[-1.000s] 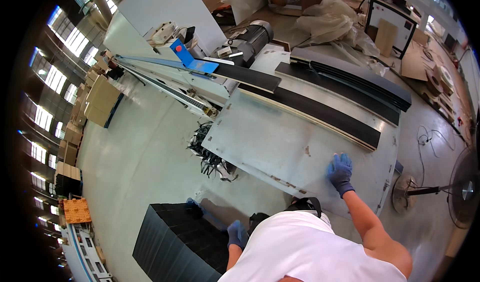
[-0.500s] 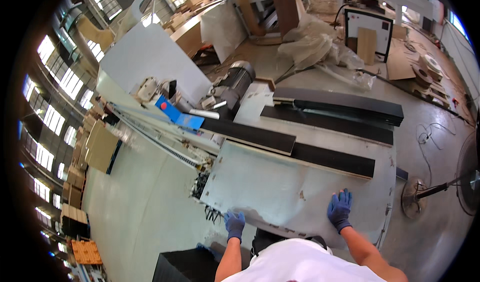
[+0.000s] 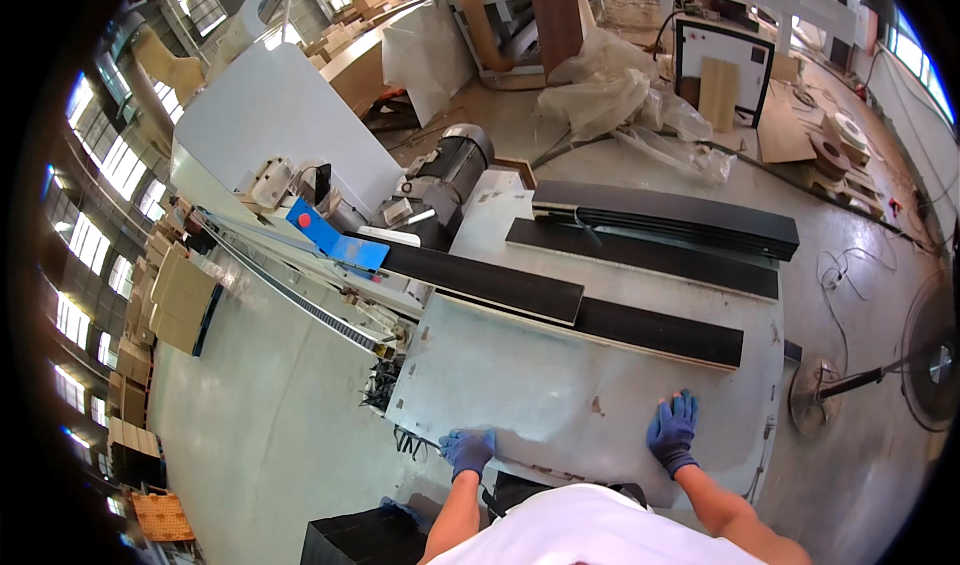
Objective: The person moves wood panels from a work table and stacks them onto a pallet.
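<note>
Both my hands wear blue gloves. My left hand rests on the near left edge of the metal table, fingers stretched out. Flat on the tabletop at the right lies my right hand, fingers pointing away from me. Neither holds anything. Beyond them a black board lies across the table, and a second black board overlaps its left part and reaches back to a blue machine part. Farther off are a single black board and a stack of black boards.
A machine with a grey motor stands behind the table's left side. A standing fan is at the right, with a cable on the floor. A black block sits at my lower left. Plastic sheeting lies behind.
My left hand has shifted slightly left along the table edge, its fingers now more spread. My right hand stays flat. The view has tilted a little; the boards lie as before.
</note>
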A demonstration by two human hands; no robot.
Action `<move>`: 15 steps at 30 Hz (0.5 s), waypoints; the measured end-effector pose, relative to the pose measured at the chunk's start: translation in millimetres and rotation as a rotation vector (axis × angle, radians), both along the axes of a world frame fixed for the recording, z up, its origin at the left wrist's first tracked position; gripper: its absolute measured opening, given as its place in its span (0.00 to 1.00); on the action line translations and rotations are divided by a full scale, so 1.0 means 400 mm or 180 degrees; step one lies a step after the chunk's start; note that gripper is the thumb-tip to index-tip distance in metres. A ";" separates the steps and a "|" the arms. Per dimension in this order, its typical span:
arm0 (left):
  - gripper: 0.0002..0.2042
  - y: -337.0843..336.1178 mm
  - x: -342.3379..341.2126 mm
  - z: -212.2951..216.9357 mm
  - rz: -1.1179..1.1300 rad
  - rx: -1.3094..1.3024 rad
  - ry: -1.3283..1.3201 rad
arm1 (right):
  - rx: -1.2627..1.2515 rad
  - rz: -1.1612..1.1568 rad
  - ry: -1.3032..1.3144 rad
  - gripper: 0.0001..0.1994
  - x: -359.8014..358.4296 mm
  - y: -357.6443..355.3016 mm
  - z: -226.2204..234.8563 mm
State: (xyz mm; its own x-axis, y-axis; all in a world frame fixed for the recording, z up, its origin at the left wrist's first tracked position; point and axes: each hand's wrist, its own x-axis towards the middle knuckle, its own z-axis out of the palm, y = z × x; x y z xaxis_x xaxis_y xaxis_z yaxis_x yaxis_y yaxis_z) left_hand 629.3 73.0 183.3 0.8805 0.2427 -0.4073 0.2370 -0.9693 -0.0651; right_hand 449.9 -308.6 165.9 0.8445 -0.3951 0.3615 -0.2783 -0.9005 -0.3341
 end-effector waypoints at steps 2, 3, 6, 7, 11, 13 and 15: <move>0.45 0.013 0.017 -0.025 -0.0124 0.0079 0.0083 | 0.0012 -0.0016 -0.0009 0.18 0.002 0.005 -0.002; 0.45 0.023 0.037 -0.030 -0.0205 0.0026 0.0257 | 0.0027 -0.0014 -0.0029 0.19 0.007 0.004 0.001; 0.40 0.050 0.042 -0.064 -0.0256 0.0086 0.0258 | 0.0074 0.0001 -0.0018 0.19 0.007 0.012 0.016; 0.39 0.055 0.033 -0.078 -0.0252 0.0140 0.0190 | 0.0091 0.0011 -0.0002 0.18 0.008 0.015 0.019; 0.42 0.040 0.037 -0.044 -0.0545 0.0044 0.0276 | -0.0060 -0.0030 -0.0064 0.18 0.003 0.007 0.002; 0.44 0.075 0.033 -0.095 -0.0436 0.0131 0.0255 | -0.0055 -0.0030 -0.0090 0.19 0.004 0.011 0.002; 0.45 0.057 0.041 -0.085 -0.0395 0.0111 0.0292 | -0.0069 -0.0059 -0.0083 0.19 0.004 0.009 0.003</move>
State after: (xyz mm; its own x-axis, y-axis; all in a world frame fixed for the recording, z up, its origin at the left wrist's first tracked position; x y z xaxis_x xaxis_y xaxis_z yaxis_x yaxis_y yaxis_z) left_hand 645.8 95.9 149.4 0.8641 0.1498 -0.4805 0.1072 -0.9876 -0.1151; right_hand 451.4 -304.9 167.1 0.8273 -0.4025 0.3919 -0.2866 -0.9024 -0.3219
